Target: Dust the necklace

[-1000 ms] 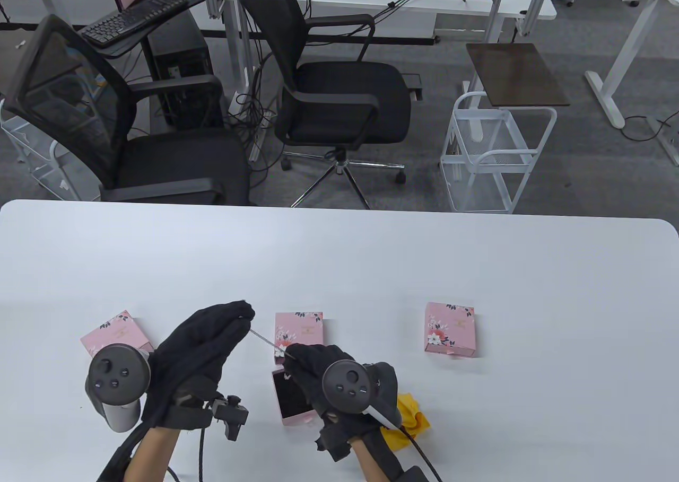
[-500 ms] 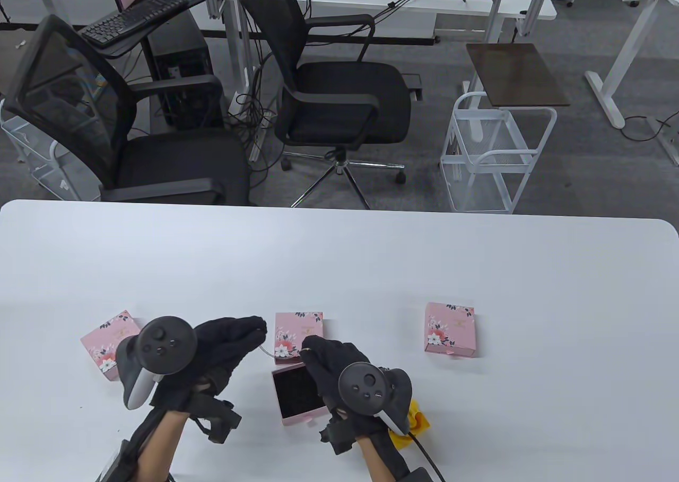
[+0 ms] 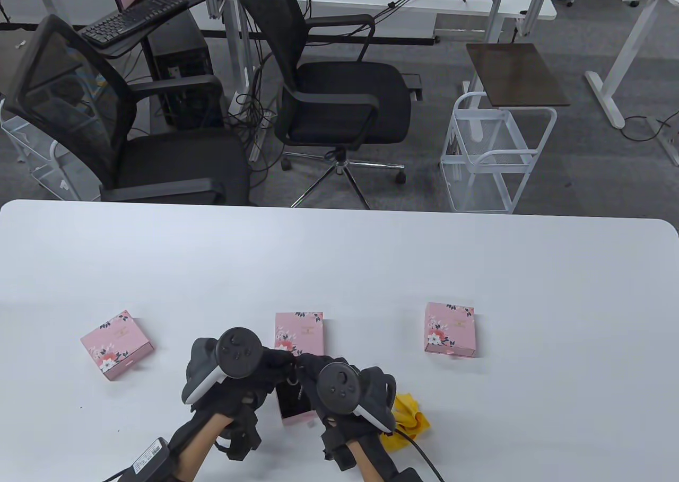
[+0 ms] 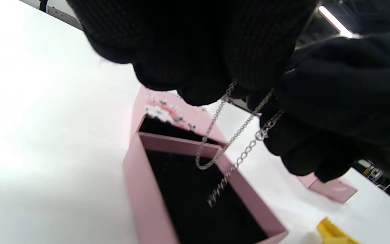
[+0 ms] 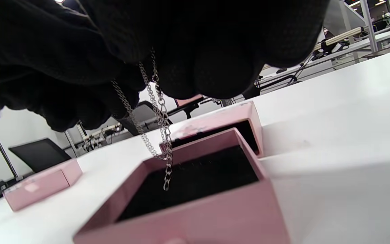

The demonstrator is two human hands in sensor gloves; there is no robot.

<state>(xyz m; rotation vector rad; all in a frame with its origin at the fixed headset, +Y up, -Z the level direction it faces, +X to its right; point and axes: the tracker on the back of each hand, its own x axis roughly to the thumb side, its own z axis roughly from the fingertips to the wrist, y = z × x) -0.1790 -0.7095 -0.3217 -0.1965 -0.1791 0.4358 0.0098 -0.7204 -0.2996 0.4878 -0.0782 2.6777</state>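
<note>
A thin silver necklace (image 4: 235,135) hangs in slack loops from both gloved hands. My left hand (image 3: 278,362) and my right hand (image 3: 306,369) are close together, and each pinches the chain in its fingertips. The chain (image 5: 161,118) dangles just above the open pink drawer (image 3: 293,408) with a black lining (image 5: 195,176), and its loose end hangs over the lining (image 4: 188,189). The drawer's pink floral sleeve (image 3: 299,333) lies just behind it. A crumpled yellow cloth (image 3: 408,415) lies on the table to the right of my right hand.
Two closed pink floral boxes lie on the white table, one at the left (image 3: 116,344) and one at the right (image 3: 450,328). Office chairs and a white cart stand beyond the table's far edge.
The hands have come together over the open drawer, the left one moving right. The chain, stretched taut between them before, now hangs slack above the black lining.
</note>
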